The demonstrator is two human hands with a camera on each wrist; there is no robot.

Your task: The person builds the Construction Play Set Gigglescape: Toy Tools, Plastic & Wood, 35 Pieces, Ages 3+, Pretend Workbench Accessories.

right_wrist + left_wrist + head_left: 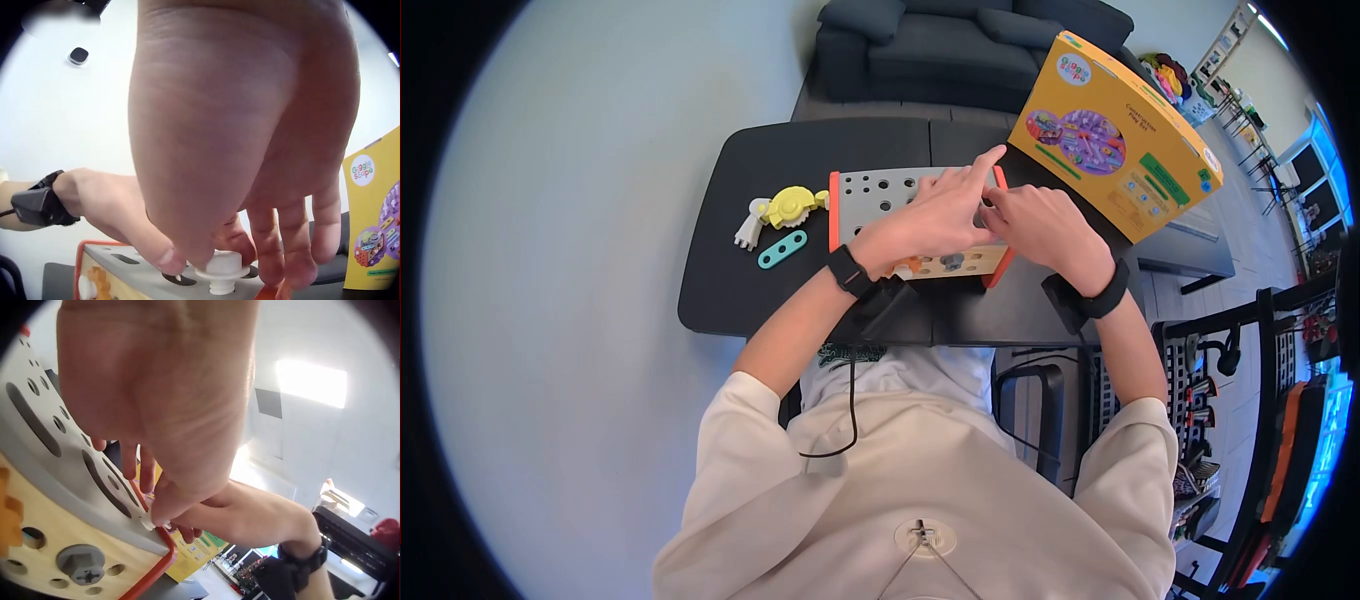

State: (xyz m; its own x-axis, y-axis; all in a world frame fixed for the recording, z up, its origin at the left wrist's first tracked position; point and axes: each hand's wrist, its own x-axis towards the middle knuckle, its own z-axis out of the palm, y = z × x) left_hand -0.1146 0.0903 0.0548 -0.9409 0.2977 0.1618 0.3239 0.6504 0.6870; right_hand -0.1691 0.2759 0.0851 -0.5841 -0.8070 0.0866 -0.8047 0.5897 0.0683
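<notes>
A toy workbench (848, 208) with a grey perforated top and red side edges stands before me. At its right end, my right hand (1048, 228) pinches a white toy bolt (224, 265) between thumb and a finger. Part of the bolt's threaded shank shows above the grey top. My left hand (935, 218) reaches over the workbench with fingers extended, its thumb (164, 257) close beside the bolt. On the pale front panel sit a grey hex bolt (81, 562) and an orange toothed piece (9, 512).
Left of the workbench lie a yellow saw-like toy (792, 206), a white claw-shaped piece (750, 225) and a teal strip with holes (782, 250). A yellow toy box (1120, 140) stands at the table's back right. Behind the black table (730, 290) is a dark sofa (940, 60).
</notes>
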